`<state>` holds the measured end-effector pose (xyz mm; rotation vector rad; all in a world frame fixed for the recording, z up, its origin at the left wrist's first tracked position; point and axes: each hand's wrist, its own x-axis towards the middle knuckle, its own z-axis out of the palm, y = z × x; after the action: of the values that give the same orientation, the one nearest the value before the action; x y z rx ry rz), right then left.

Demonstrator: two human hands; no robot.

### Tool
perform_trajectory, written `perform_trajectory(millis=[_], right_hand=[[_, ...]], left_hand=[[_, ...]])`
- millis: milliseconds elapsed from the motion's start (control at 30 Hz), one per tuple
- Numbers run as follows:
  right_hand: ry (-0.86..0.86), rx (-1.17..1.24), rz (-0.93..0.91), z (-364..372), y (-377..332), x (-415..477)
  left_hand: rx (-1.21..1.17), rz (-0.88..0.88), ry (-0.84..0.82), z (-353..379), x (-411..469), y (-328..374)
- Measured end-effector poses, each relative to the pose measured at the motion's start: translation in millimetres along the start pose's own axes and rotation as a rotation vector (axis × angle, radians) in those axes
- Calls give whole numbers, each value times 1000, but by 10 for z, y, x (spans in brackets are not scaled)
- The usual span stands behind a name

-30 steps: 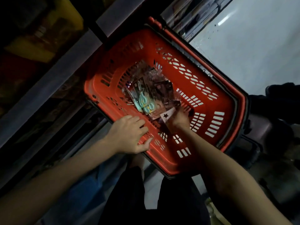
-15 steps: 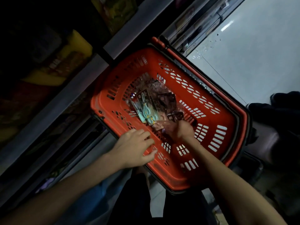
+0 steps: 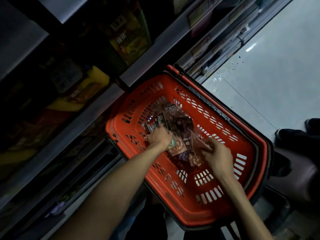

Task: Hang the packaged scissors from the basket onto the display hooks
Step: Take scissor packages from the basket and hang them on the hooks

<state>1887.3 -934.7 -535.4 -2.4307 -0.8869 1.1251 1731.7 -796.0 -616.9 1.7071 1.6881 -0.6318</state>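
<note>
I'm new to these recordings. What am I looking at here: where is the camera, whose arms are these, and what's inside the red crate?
There is no machine. A person wears one camera on the head, which looks down at their own bare arms. The red basket sits beside dim store shelves. Inside it lies a loose pile of packaged scissors. The left hand curls its fingers into that pile and appears to grip a pack. The right hand pinches a clear pack at its edge. No display hooks are in view.

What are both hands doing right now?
Left hand: grips a scissors pack in the red basket.
Right hand: pinches another clear pack.
</note>
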Motion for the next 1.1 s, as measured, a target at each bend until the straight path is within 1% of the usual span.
perform_trajectory(millis=[100,233,400,467,533,600,667,733,833,933,1000,1033,1100], right_hand=[[34,27,-6,-70,80,-4],[40,139,-29,-177,90,-23],[21,291,-39,-208,106,-87],[26,332,-48,-242,71,-158],[18,359,-48,-281,52,-240],[19,393,-48,-347,24,-326],[27,404,-53,-427,3,-418],[29,405,-46,-514,-17,-493],[8,499,-43,-678,-65,-629],[5,546,-76,-887,-187,-797],[7,585,-89,-1030,-284,-901],[8,615,-98,-1110,-340,-952],[10,674,-118,-1263,-467,-1055]], left_hand=[[18,-69,25,193,197,2],[76,-51,50,290,305,25],[69,-56,38,146,215,128],[48,-39,59,79,113,158],[1,-16,115,15,-38,161],[-125,24,177,-62,-227,149],[-362,72,202,-140,-426,102],[-616,102,189,-260,-646,31],[-906,142,155,-482,-1002,-115],[-1089,154,119,-702,-1394,-239],[-1199,164,61,-845,-1666,-272],[-1227,178,58,-905,-1791,-276],[-1228,221,104,-1010,-2002,-271]])
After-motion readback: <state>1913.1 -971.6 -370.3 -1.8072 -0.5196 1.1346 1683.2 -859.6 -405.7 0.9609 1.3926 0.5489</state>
